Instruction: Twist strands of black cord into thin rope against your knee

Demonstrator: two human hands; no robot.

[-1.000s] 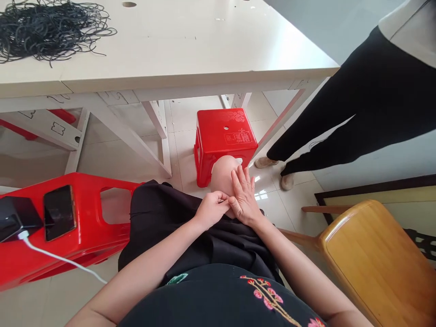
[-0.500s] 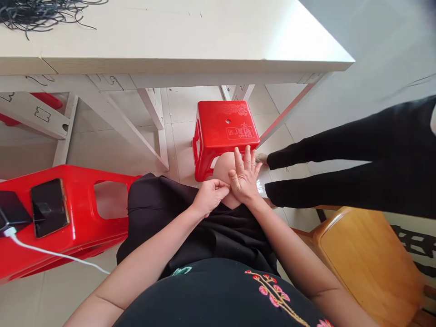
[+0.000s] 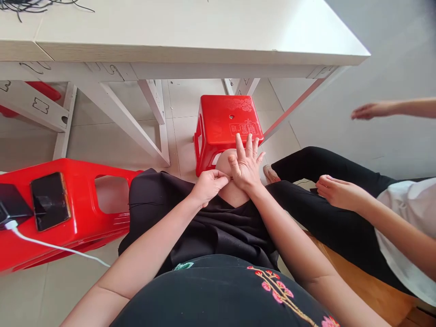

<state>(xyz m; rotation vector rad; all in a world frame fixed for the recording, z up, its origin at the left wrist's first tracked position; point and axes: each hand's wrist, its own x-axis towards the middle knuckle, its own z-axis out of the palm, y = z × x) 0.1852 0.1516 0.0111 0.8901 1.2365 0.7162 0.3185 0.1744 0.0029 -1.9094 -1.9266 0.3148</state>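
My left hand (image 3: 208, 188) is pinched at the fingertips just above my bare knee (image 3: 225, 165), on what looks like a thin black cord (image 3: 232, 178). My right hand (image 3: 245, 165) lies spread beside it, fingers apart and pointing away from me, its thumb near the left fingertips. Both hands rest over a black skirt (image 3: 200, 227). A heap of black cords (image 3: 34, 3) sits at the top edge of view on a cream table (image 3: 190, 27), well away from my hands.
A red plastic stool (image 3: 228, 120) stands beyond my knee under the table. Stacked red stools (image 3: 85, 213) at my left carry a phone (image 3: 50, 201) and a charger with a white cable. A seated co-worker's hands (image 3: 340, 193) and black-trousered legs fill the right, over a wooden chair.
The co-worker's legs have swung down and now show bent, seated over the chair, with a hand and forearm in view. The view has tilted, sliding the table and cord heap upward. My hands stay nearly still.
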